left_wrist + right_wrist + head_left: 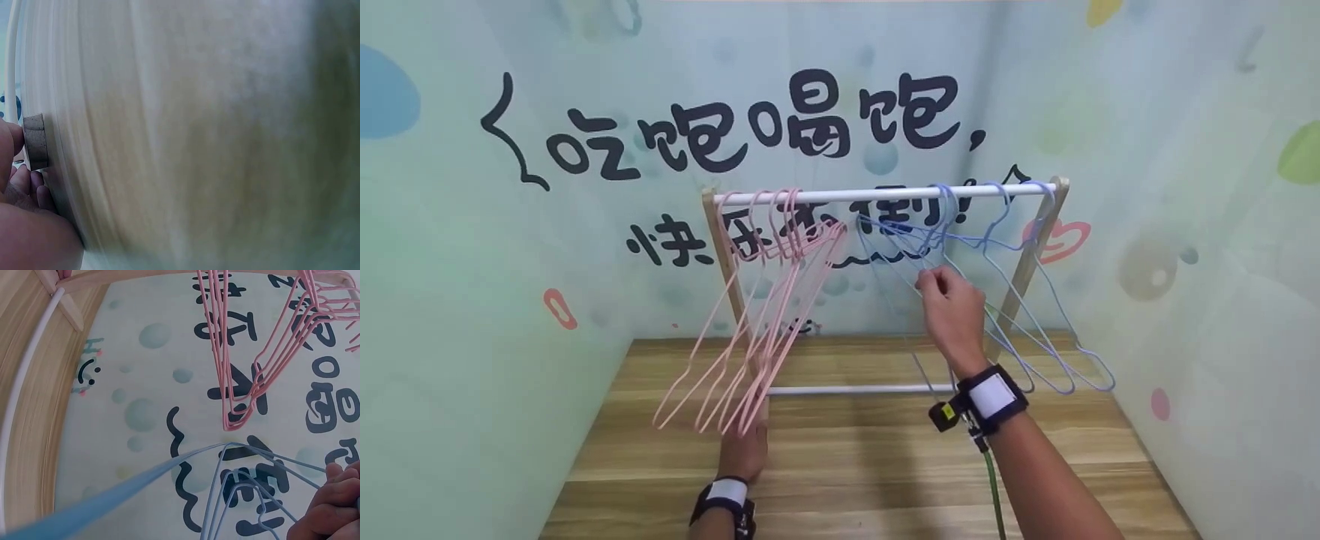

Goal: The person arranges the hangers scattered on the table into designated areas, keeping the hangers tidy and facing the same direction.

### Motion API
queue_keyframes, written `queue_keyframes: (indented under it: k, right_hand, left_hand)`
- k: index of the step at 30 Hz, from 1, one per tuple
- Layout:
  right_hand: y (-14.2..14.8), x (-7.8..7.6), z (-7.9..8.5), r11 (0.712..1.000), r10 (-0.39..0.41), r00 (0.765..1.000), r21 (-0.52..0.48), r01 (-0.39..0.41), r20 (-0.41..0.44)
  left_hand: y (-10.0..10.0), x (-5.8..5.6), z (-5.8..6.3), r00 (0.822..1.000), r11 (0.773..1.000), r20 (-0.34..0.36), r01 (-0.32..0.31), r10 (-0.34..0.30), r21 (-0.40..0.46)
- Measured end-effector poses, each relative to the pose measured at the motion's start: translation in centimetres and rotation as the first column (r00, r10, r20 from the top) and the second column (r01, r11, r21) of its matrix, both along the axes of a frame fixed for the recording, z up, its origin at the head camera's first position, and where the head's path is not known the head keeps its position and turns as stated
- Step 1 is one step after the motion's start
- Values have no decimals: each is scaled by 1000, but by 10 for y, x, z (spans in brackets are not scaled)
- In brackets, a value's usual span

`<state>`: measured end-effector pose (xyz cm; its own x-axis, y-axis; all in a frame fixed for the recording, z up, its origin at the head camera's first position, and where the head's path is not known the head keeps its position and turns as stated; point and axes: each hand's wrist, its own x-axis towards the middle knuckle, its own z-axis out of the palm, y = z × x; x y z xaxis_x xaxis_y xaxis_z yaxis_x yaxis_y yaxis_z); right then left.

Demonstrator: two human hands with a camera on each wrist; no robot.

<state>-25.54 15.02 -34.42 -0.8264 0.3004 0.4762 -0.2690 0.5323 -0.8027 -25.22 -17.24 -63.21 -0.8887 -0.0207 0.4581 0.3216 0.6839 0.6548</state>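
Several blue hangers (pixel 112 492) hang at the right end of the rack's white top bar (pixel 870 194). My right hand (pixel 955 311) pinches one of them below its hook, thumb against the curled forefinger. In the right wrist view, blue wires run into those fingers at the lower right corner. On the left of the bar hang several pink hangers (pixel 233 424), their ends slanting towards me. Below these, my left hand (pixel 744 452) grips the wooden foot (pixel 35 142) of the rack, thumb on one side and fingers on the other. The pink hangers partly cover that hand.
The rack stands on a wood-grain table (pixel 825 465), with a white lower bar (pixel 859 390) between its wooden side frames. Printed wall panels (pixel 1222 262) close in the back and both sides. A green cable (pixel 994 480) trails from the right wrist band.
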Motion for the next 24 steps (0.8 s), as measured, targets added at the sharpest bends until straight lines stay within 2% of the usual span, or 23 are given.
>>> queue_keyframes:
  k: [3, 6, 8, 11, 15, 17, 21, 24]
  right_hand:
    - [4, -1, -2, 999, 11, 1000, 32, -10, -25]
    - [8, -3, -7, 995, 10, 997, 99, -3, -73]
    - [11, -4, -10, 989, 3, 993, 147, 15, -120]
    - [17, -6, -13, 977, 6, 980, 210, 36, -198]
    - [25, -6, -15, 949, 30, 964, 312, 56, -263]
    - [28, -7, -15, 935, 41, 957, 348, 65, -287]
    - [37, -12, -17, 926, 45, 940, 367, 87, -338]
    - [40, -14, -17, 927, 36, 937, 361, 99, -348]
  left_hand:
    - [4, 4, 8, 998, 998, 65, -17, 13, 53]
    - [5, -2, -1, 994, 997, 100, -52, 46, 54]
    - [6, -7, -10, 995, 997, 79, -67, 63, 50]
    - [7, -12, -19, 998, 997, 3, -55, 55, 55]
    - [6, -21, -33, 995, 999, -95, -41, 41, -3]
    - [6, -25, -37, 992, 997, -117, -53, 46, -51]
    - [7, -32, -45, 982, 990, -182, -74, 51, -121]
    - [6, -35, -51, 981, 994, -184, -81, 66, -75]
